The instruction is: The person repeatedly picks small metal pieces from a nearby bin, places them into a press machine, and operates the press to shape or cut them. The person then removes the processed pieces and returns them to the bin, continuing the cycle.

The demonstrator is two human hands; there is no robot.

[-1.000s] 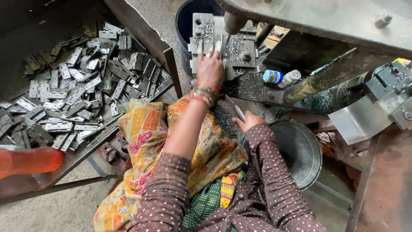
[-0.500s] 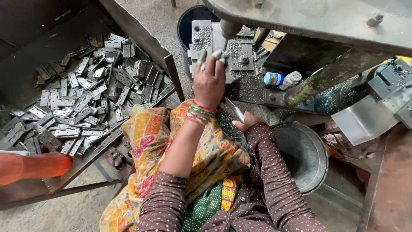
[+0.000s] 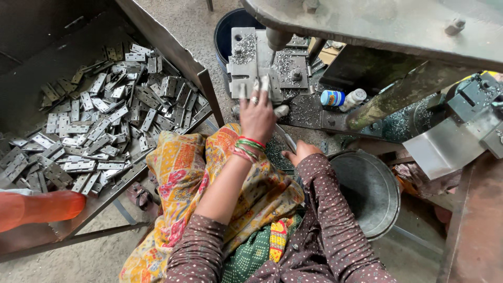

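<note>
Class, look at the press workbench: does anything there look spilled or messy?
Yes. Metal shavings lie scattered across the press plate beside the left hand, loose rather than gathered in the metal basin.

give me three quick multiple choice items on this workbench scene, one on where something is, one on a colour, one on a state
1. Where does the pile of metal hinges lie?
A. in the tray on the person's left
B. in the round metal basin
C. on the person's lap

2. What colour is the cap of the small bottle by the press?
A. red
B. blue
C. black

3. What is the left hand doing?
A. hanging at the side
B. resting in the basin
C. reaching to the metal plate under the press

Answers:
1 A, the hinges fill the tray at the left of the view.
2 B, its cap shows blue.
3 C, its fingers lie on the plate's near edge, while the right hand stays low by the metal basin.
</note>
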